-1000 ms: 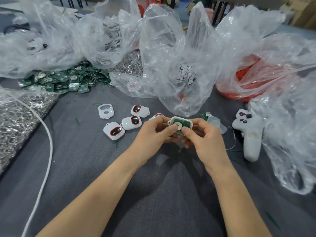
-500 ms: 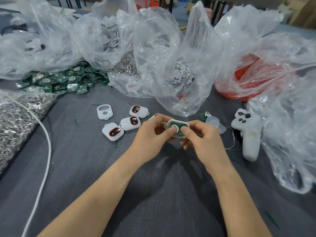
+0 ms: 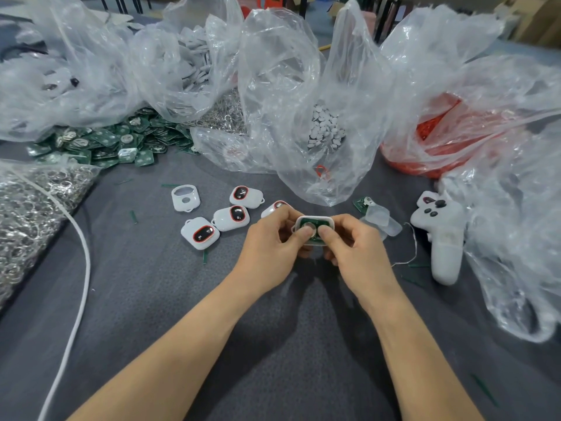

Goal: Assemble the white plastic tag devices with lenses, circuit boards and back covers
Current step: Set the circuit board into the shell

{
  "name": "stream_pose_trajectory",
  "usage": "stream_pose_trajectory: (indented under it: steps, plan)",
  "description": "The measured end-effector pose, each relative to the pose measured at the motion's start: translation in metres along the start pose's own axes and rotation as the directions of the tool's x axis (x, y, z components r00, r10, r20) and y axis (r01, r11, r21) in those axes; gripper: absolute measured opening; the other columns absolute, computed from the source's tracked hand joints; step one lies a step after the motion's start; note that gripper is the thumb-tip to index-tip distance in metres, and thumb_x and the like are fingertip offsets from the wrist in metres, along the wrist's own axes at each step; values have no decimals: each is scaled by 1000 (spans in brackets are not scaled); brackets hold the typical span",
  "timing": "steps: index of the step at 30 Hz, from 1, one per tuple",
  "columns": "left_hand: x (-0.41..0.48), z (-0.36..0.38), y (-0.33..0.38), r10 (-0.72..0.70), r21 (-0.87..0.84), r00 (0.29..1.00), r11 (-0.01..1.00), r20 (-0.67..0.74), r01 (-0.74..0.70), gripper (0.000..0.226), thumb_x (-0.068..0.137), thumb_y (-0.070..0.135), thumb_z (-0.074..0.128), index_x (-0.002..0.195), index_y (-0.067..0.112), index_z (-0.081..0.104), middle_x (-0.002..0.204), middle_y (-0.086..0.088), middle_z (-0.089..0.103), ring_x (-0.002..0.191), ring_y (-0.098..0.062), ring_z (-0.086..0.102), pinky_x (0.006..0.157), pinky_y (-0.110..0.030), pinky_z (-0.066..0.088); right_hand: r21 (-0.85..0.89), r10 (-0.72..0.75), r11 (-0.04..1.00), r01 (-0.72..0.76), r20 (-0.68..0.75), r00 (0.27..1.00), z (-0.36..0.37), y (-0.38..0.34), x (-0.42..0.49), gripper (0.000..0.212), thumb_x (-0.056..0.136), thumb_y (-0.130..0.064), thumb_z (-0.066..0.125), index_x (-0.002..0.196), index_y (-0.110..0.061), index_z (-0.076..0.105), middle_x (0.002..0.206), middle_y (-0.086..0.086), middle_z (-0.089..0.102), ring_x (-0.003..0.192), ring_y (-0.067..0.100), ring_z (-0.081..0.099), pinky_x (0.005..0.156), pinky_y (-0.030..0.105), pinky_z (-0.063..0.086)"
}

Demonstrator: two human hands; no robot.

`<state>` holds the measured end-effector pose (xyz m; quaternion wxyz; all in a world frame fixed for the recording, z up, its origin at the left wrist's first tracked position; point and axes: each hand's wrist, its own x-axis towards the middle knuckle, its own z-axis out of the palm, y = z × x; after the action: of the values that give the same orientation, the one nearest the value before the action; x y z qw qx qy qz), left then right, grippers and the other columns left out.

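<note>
A white tag shell with a green circuit board inside sits between both hands above the grey table. My left hand grips its left side, thumb pressing on the board. My right hand grips the right side, thumb also on the board. Several finished white tags with red-rimmed dark lenses lie to the left, beside an empty white shell. A loose circuit board and clear covers lie to the right.
Clear plastic bags crowd the back of the grey table. A heap of green boards lies at back left, metal rings at left, a red bag at right. A white controller and a white cable lie nearby.
Both hands with the tag have shifted slightly nearer and lower; the thumbs press closer together on the board.
</note>
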<state>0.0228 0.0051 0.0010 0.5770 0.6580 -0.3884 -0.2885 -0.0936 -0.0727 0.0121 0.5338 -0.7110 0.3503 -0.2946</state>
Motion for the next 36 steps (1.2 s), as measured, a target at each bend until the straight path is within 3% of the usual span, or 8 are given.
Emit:
stream_pose_trajectory:
  steps: [7,10,12,19,23,30,33,36]
  plan:
    - [1,0,4,-6,-229,1000,973,11,8,6,91,6,61,96,7,63,91,-9,69,81,-15,67,75,-27,57,68,-101,992,102,-18,995,-5,-7,1,20,88,-3,63,87,-23,66,69,-12,66,61,-1,58,59,14,47]
    - [3,-5,13,-202,-564,965,784,165,260,18,91,20,56,98,5,64,89,-10,70,74,-16,69,69,-23,56,-3,-229,973,229,-31,973,-9,-9,2,26,88,0,63,91,-26,65,81,-10,67,73,2,62,70,16,50]
    - [4,-10,16,-336,-652,898,620,283,437,37,90,36,51,96,3,66,83,-12,71,68,-17,70,62,-21,56,-17,-313,950,312,-3,950,-10,-9,1,22,87,1,63,95,-20,65,92,-3,67,85,6,65,77,18,50]
    - [6,-21,16,-377,-679,832,485,407,552,24,70,13,66,89,1,72,86,-9,73,70,-12,71,58,-16,55,-8,-438,898,440,86,895,-11,-8,2,30,84,5,63,96,-22,65,99,7,62,95,14,62,83,21,48]
    - [6,-23,13,-284,-648,847,548,450,529,20,74,11,63,86,8,79,95,-7,75,84,-12,72,68,-18,56,1,-434,900,435,54,899,-8,-9,2,32,82,11,63,93,-19,66,101,10,57,96,7,59,84,16,46]
    - [2,-12,8,-157,-481,970,847,183,228,22,89,2,58,92,17,75,94,-4,75,91,-16,70,79,-28,58,210,-143,970,125,70,987,-14,-9,1,25,86,0,61,96,-20,72,89,0,74,90,12,68,79,19,51]
    - [0,-9,8,-128,-447,979,875,155,186,21,90,2,58,98,14,73,95,-5,75,93,-17,69,83,-29,57,381,1,924,-22,56,998,-11,-7,3,22,78,-15,68,99,-21,68,81,3,73,82,17,68,78,28,57]
    - [-1,-5,8,-136,-468,981,864,137,185,20,89,4,58,100,12,72,101,-9,73,98,-21,67,95,-34,52,468,87,876,-114,80,993,-10,-7,4,16,74,-22,65,88,-17,72,83,3,74,81,16,69,73,27,58]
